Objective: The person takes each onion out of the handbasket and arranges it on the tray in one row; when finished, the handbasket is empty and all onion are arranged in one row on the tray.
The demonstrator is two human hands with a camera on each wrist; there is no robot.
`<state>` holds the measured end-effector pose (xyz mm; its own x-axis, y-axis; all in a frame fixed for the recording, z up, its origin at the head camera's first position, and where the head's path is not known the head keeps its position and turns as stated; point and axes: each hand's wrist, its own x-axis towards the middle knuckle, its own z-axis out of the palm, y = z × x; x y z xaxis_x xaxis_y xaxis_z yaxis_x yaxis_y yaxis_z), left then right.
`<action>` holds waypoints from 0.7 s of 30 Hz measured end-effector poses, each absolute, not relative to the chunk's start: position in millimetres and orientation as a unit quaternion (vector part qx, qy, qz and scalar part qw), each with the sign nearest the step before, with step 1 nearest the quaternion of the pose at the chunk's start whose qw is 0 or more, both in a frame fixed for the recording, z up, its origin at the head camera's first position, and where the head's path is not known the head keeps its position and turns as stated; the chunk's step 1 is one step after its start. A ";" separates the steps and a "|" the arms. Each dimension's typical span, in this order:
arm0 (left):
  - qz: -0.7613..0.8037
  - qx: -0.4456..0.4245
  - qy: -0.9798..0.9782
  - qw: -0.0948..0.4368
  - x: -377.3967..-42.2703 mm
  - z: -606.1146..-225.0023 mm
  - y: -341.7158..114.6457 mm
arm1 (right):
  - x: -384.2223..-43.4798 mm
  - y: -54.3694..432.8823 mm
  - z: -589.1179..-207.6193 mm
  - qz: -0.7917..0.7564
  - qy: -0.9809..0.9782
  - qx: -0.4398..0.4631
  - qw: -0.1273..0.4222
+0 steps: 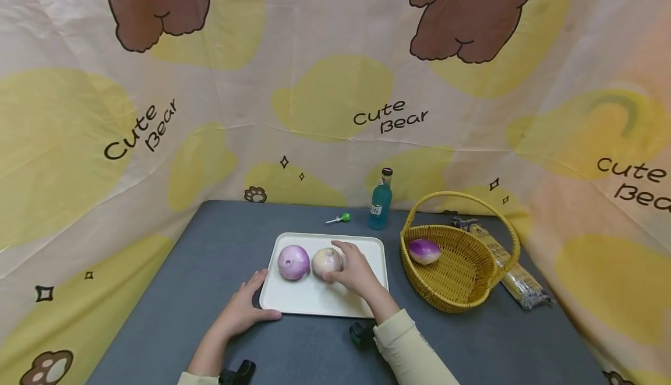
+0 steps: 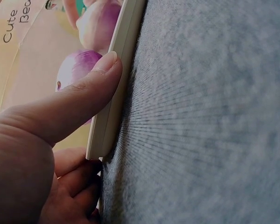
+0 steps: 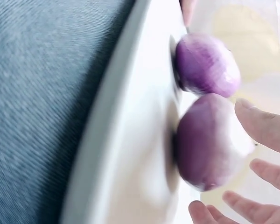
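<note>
Two purple-and-white onions lie side by side on a white tray. Over the right onion, my right hand hovers with thumb and fingers spread around it; the right wrist view shows fingertips apart from its skin. The left onion is more evenly purple and stands next to it. At the tray's near left corner my left hand holds the rim, its thumb along the front edge and the other fingers at the left side.
Right of the tray stands a yellow wicker basket with a tall handle and another purple-white onion inside. Behind it lies a clear-and-yellow packet. A blue bottle and a green lollipop are at the back, before a printed cloth.
</note>
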<state>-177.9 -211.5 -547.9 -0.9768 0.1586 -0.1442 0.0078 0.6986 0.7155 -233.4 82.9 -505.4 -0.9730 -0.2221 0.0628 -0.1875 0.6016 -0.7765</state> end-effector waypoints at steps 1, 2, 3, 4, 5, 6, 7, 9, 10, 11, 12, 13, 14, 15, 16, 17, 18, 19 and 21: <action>0.386 0.046 0.916 0.098 -177.9 -547.3 -211.3 | -232.6 84.3 -503.2 -0.433 0.894 -0.115 0.018; 0.386 0.046 0.916 0.099 -177.8 -546.7 -211.0 | -231.7 85.8 -500.9 -0.436 0.892 -0.116 0.015; 0.387 0.046 0.916 0.100 -177.7 -546.1 -210.9 | -231.0 87.2 -498.5 -0.438 0.891 -0.118 0.011; 0.387 0.046 0.916 0.100 -177.6 -545.7 -210.8 | -230.4 88.7 -496.1 -0.440 0.890 -0.121 0.008; 0.387 0.046 0.915 0.101 -177.5 -545.3 -210.7 | -229.8 90.1 -493.8 -0.442 0.889 -0.123 0.006; 0.388 0.045 0.915 0.102 -177.5 -545.1 -210.6 | -229.4 91.5 -491.6 -0.443 0.888 -0.123 0.004; 0.390 0.044 0.914 0.104 -177.5 -545.1 -210.7 | -228.8 92.8 -489.3 -0.443 0.888 -0.123 0.004; 0.391 0.045 0.913 0.105 -177.1 -544.8 -210.5 | -227.9 95.3 -484.9 -0.445 0.887 -0.126 -0.002; 0.391 0.045 0.913 0.105 -177.0 -544.8 -210.6 | -227.5 96.5 -483.0 -0.446 0.886 -0.128 -0.005; 0.392 0.044 0.913 0.107 -177.1 -545.0 -210.7 | -227.0 97.9 -480.4 -0.449 0.884 -0.130 -0.008; 0.393 0.044 0.912 0.107 -177.2 -545.1 -210.7 | -226.3 99.3 -477.8 -0.450 0.883 -0.132 -0.012; 0.392 0.043 0.913 0.107 -177.3 -545.3 -210.7 | -225.3 100.6 -474.6 -0.453 0.881 -0.134 -0.014; 0.391 0.044 0.913 0.107 -177.2 -545.3 -210.6 | -224.1 102.0 -471.5 -0.456 0.880 -0.134 -0.015; 0.392 0.043 0.913 0.107 -177.4 -545.5 -210.8 | -222.6 103.3 -468.2 -0.458 0.879 -0.132 -0.014; 0.390 0.044 0.913 0.107 -177.4 -545.6 -210.9 | -221.3 104.7 -465.2 -0.460 0.879 -0.130 -0.013; 0.390 0.044 0.914 0.106 -177.5 -545.7 -210.8 | -219.9 106.2 -462.1 -0.461 0.878 -0.127 -0.012; 0.390 0.045 0.914 0.106 -177.6 -545.8 -210.8 | -218.6 107.6 -459.7 -0.462 0.878 -0.124 -0.013; 0.391 0.045 0.913 0.105 -177.6 -545.7 -210.8 | -217.8 109.2 -458.0 -0.460 0.879 -0.123 -0.015; 0.391 0.047 0.913 0.104 -178.0 -545.8 -210.9 | -216.2 113.1 -455.2 -0.459 0.880 -0.121 -0.024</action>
<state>-178.0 -210.9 -545.8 -0.9740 0.1674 -0.1525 0.0051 0.6894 0.7244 -216.2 113.1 -455.2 -0.9696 -0.1904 0.1536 -0.2349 0.5492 -0.8020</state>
